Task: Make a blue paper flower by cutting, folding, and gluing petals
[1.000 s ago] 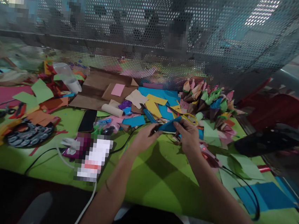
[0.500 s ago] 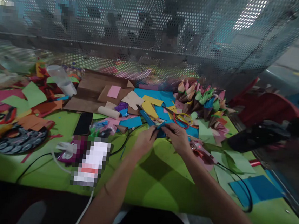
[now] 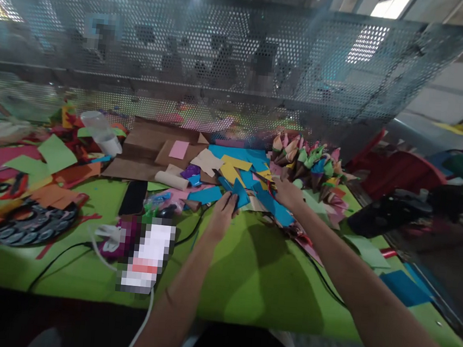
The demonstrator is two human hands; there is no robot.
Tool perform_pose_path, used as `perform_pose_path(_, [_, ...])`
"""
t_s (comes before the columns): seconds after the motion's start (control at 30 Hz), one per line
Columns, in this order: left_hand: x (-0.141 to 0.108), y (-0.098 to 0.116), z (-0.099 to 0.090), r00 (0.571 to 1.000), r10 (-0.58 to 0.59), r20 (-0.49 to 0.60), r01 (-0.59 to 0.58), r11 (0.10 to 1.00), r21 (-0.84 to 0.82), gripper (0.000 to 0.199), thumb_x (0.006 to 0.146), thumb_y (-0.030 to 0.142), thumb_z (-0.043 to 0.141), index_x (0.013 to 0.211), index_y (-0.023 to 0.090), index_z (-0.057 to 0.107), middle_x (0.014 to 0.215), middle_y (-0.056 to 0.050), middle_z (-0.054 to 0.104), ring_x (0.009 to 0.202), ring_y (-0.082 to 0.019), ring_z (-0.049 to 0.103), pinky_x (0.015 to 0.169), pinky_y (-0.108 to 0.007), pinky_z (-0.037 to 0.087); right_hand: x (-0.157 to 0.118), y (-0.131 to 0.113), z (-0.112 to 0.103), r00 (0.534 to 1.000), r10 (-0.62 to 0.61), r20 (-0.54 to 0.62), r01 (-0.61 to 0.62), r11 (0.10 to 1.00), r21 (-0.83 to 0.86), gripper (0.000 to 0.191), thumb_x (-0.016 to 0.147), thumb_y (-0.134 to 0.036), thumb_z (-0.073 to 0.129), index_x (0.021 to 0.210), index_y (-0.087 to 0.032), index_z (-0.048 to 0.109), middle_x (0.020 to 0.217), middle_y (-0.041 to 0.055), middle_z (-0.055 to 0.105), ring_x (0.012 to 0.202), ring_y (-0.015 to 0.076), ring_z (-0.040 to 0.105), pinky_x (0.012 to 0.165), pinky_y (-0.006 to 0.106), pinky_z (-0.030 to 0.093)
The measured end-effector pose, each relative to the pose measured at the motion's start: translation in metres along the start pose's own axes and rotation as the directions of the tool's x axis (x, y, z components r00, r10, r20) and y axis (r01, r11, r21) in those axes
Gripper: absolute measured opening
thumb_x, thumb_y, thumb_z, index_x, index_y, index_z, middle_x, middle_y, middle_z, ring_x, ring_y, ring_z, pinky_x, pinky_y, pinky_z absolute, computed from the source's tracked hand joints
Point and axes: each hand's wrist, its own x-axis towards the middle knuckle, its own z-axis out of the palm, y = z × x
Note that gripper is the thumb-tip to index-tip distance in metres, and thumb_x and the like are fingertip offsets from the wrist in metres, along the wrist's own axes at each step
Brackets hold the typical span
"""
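My left hand [image 3: 222, 216] is closed on a folded piece of blue paper [image 3: 241, 192], pinched near its lower edge above the green table. My right hand [image 3: 290, 194] has its fingers bent down at the pile, where red and yellow handles show beside the fingertips. What those fingers grip is mostly hidden. Just under the right wrist lies a blue paper strip [image 3: 275, 206]. Yellow paper pieces [image 3: 234, 171] and a cream paper cutout [image 3: 208, 161] lie behind my hands.
Paper cones with coloured tips [image 3: 306, 159] stand at the back right. Brown paper [image 3: 144, 143], a cardboard tube [image 3: 171, 180] and a dark phone [image 3: 133, 198] lie to the left. A lit phone [image 3: 152, 253] with a white cable is near the front edge. A perforated panel [image 3: 210, 57] rises behind.
My right hand has left the blue paper and moved right and away from me to the red and yellow handles. My left hand keeps the blue paper, and the view has tilted up.
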Motion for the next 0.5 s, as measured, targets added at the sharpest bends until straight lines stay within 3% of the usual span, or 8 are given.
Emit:
perform_pose_path(0.17, [-0.003, 0.004, 0.001, 1.000, -0.010, -0.011, 0.009, 0.997, -0.070, 0.026, 0.087, 0.037, 0.071, 0.074, 0.021, 0.054, 0.068, 0.004, 0.045, 0.058, -0.008, 0.047, 0.059, -0.020, 0.051, 0.003, 0.001, 0.003, 0.999, 0.027, -0.037, -0.025, 0.999, 0.045, 0.058, 0.090, -0.016, 0.049, 0.148, -0.016, 0.049, 0.130, 0.0233, 0.062, 0.115, 0.0381, 0.064, 0.094, 0.046, 0.049])
perform_pose_path(0.27, [-0.004, 0.007, 0.001, 0.999, -0.036, -0.019, 0.034, 0.993, -0.113, 0.023, 0.087, 0.035, 0.069, 0.076, 0.021, 0.055, 0.071, 0.004, 0.048, 0.060, -0.008, 0.048, 0.061, -0.019, 0.051, 0.005, 0.004, -0.008, 0.995, 0.056, -0.085, -0.044, 0.990, 0.131, 0.062, 0.087, -0.017, 0.053, 0.148, -0.020, 0.050, 0.136, 0.0209, 0.059, 0.116, 0.0368, 0.064, 0.095, 0.045, 0.049])
perform_pose_path(0.37, [-0.004, 0.009, 0.002, 0.998, -0.052, -0.044, 0.045, 0.988, -0.151, 0.021, 0.086, 0.034, 0.070, 0.077, 0.021, 0.056, 0.071, 0.004, 0.049, 0.060, -0.008, 0.049, 0.061, -0.018, 0.052, 0.002, 0.007, -0.023, 0.992, 0.060, -0.114, -0.028, 0.964, 0.263, 0.055, 0.085, -0.020, 0.056, 0.140, -0.021, 0.059, 0.126, 0.0158, 0.066, 0.113, 0.0340, 0.065, 0.094, 0.041, 0.051])
perform_pose_path(0.43, [-0.004, 0.010, 0.002, 0.997, -0.050, -0.063, 0.039, 0.984, -0.172, 0.022, 0.086, 0.034, 0.071, 0.076, 0.021, 0.056, 0.070, 0.004, 0.048, 0.060, -0.008, 0.048, 0.061, -0.018, 0.052, -0.006, 0.008, -0.029, 0.994, 0.044, -0.096, -0.005, 0.930, 0.367, 0.047, 0.086, -0.027, 0.057, 0.132, -0.020, 0.064, 0.110, 0.0118, 0.072, 0.100, 0.0286, 0.069, 0.083, 0.035, 0.054])
perform_pose_path(0.5, [-0.004, 0.010, 0.003, 0.995, -0.056, -0.084, 0.039, 0.980, -0.197, 0.022, 0.085, 0.032, 0.072, 0.075, 0.021, 0.056, 0.069, 0.004, 0.048, 0.058, -0.007, 0.046, 0.060, -0.018, 0.051, -0.023, 0.005, -0.033, 0.998, 0.024, -0.053, 0.004, 0.883, 0.469, 0.042, 0.090, -0.039, 0.055, 0.126, -0.020, 0.066, 0.089, 0.0076, 0.072, 0.072, 0.0211, 0.069, 0.062, 0.029, 0.054])
